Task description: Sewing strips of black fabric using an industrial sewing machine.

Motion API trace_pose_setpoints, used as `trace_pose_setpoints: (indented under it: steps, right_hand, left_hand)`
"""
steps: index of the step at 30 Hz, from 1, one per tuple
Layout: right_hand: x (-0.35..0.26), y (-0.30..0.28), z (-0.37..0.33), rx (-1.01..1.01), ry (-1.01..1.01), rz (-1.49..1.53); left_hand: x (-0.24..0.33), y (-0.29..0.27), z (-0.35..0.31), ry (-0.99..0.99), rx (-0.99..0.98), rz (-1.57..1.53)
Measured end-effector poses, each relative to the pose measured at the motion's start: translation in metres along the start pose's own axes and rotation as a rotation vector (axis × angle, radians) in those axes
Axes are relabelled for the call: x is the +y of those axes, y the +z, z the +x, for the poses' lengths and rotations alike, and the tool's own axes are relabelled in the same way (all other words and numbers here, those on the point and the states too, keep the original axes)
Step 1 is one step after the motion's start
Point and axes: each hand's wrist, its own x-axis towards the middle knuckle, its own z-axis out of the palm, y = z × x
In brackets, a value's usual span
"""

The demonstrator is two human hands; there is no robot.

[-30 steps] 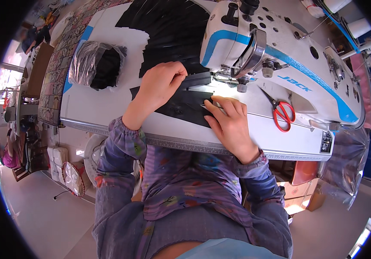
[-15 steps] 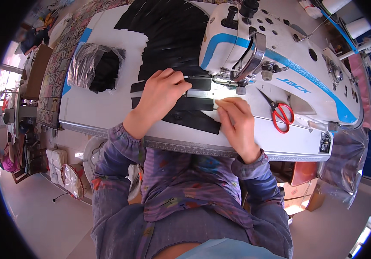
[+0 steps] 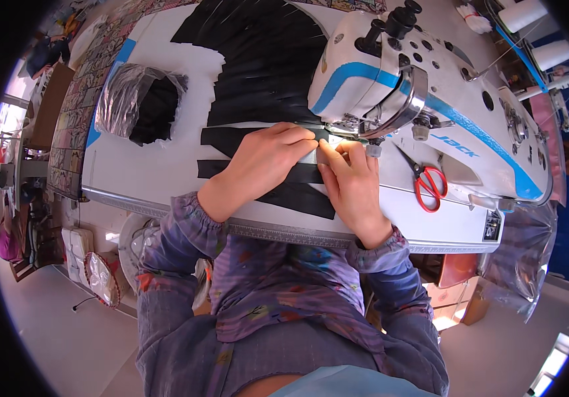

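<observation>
one black strip (image 3: 221, 139), pinched in left hand (image 3: 258, 162), right hand (image 3: 356, 185) at its end, grip unclear; apparently being aligned beside sewing machine (image 3: 354, 83), next calling for level edges.

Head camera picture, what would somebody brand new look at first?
Probably the big white-and-blue sewing machine at the upper right. Next, the left hand and right hand, fingertips close together at black strips near its needle end. Then the red-handled scissors lying right of both hands.

Strips (image 3: 221, 138) are blk, scissor handles (image 3: 442, 180) red, sewing mach. (image 3: 460, 89) wht/blu.
</observation>
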Motion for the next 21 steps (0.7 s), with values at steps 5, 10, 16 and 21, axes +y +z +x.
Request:
trace_pose_setpoints:
  steps: [5, 10, 16, 21]
  right_hand:
    - [0.0018, 0.0024, -0.0004, 0.010, 0.005, 0.019]
    - [0.0046, 0.0037, 0.0003, 0.031, 0.032, 0.056]
    - [0.0057, 0.0031, 0.0000, 0.034, 0.036, 0.080]
    - [0.0062, 0.0031, -0.0001, 0.048, 0.034, 0.078]
  left_hand:
    - [-0.0001, 0.0013, 0.0038, 0.020, 0.037, -0.005]
    - [-0.0022, 0.0031, 0.0057, 0.032, 0.049, -0.013]
    - [-0.0026, 0.0035, 0.0066, 0.048, 0.055, -0.008]
    - [-0.0028, 0.0038, 0.0098, 0.023, 0.041, -0.027]
